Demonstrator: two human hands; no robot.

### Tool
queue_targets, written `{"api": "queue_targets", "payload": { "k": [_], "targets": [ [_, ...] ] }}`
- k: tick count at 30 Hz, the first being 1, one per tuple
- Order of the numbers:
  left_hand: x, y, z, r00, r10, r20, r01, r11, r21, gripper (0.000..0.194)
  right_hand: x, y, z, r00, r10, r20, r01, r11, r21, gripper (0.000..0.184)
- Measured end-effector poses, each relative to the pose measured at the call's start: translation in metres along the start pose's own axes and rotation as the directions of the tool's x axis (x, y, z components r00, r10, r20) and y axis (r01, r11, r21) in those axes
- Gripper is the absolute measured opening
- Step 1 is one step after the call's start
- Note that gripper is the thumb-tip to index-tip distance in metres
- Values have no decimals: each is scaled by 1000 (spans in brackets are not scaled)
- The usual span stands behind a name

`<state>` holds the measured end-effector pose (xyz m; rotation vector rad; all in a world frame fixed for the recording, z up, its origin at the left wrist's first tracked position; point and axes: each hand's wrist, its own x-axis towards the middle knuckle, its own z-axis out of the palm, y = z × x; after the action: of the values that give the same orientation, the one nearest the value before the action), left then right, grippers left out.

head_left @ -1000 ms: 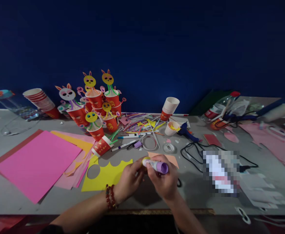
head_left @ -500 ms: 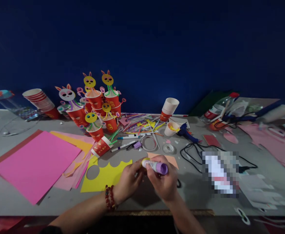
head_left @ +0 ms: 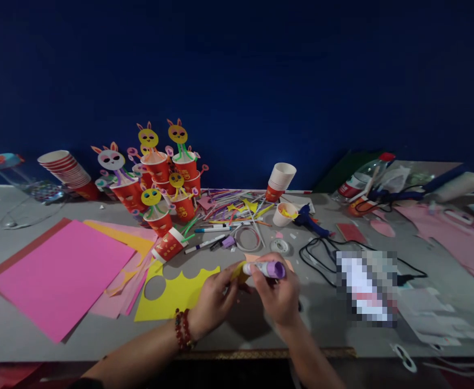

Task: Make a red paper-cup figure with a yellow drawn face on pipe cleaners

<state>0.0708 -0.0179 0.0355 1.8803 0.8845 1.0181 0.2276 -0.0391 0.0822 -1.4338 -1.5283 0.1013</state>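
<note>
My left hand (head_left: 214, 297), a beaded bracelet on its wrist, pinches a small yellow paper piece (head_left: 240, 273), mostly hidden by the fingers. My right hand (head_left: 280, 297) is closed round a glue stick (head_left: 263, 269) with a white barrel and purple end. The stick lies nearly level, its far tip against or very close to the yellow piece. Under and left of my left hand lies a yellow sheet (head_left: 172, 294) with round cut-outs. An orange paper (head_left: 287, 263) is partly covered by my right hand.
Rabbit-faced red paper cups (head_left: 155, 167) cluster at the back left. Pink sheets (head_left: 62, 275) lie at left. Straws and markers (head_left: 208, 243) spread across the middle. A blue glue gun (head_left: 312, 221), its black cable (head_left: 318, 265), and a tilted bottle (head_left: 360, 178) are on the right.
The glue stick has shifted slightly right and turned more level, and my right hand moved with it. More of the yellow piece shows. My left hand has hardly moved.
</note>
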Motion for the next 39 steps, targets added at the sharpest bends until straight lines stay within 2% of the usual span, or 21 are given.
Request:
{"api": "queue_targets", "payload": {
  "k": [6, 11, 16, 21, 26, 30, 34, 36, 38, 39],
  "targets": [
    [1, 0, 0, 999, 32, 14, -31, 999, -13, 38, 0, 2, -1, 999, 1, 40, -2, 1000, 29, 17],
    [0, 2, -1, 999, 4, 46, -1, 998, -60, 35, 0, 6, -2, 1000, 21, 13, -21, 999, -40, 23],
    [0, 2, -1, 999, 19, 27, -18, 1000, -25, 32, 0, 5, -3, 999, 24, 27, -24, 1000, -3, 21],
    [1, 3, -3, 999, 10, 31, -8, 999, -49, 32, 3, 6, -5, 1000, 11, 18, -10, 998, -57, 25],
    [1, 2, -4, 999, 17, 29, -17, 1000, -5, 35, 4, 5, -4, 999, -10, 33, 12, 998, -58, 21],
    [2, 3, -6, 998, -38, 46, 40, 998, -50, 32, 5, 15, -5, 999, 5, 54, 1, 993, -121, 24],
    [5, 1, -6, 991, -130, 39, 133, 984, -120, 27, 8, 33, -18, 996, 64, -57, -74, 978, -197, 27],
    [7, 0, -6, 982, -187, 38, 191, 958, -215, 27, 9, 39, -26, 980, 143, -138, -160, 979, -125, 26],
    [11, 0, -8, 970, -240, 36, 239, 915, -325, 27, 8, 43, -29, 946, 276, -168, -267, 961, 74, 25],
    [13, 0, -10, 965, -262, 21, 251, 891, -377, 27, 7, 44, -29, 920, 360, -153, -327, 923, 205, 25]
  ]
}}
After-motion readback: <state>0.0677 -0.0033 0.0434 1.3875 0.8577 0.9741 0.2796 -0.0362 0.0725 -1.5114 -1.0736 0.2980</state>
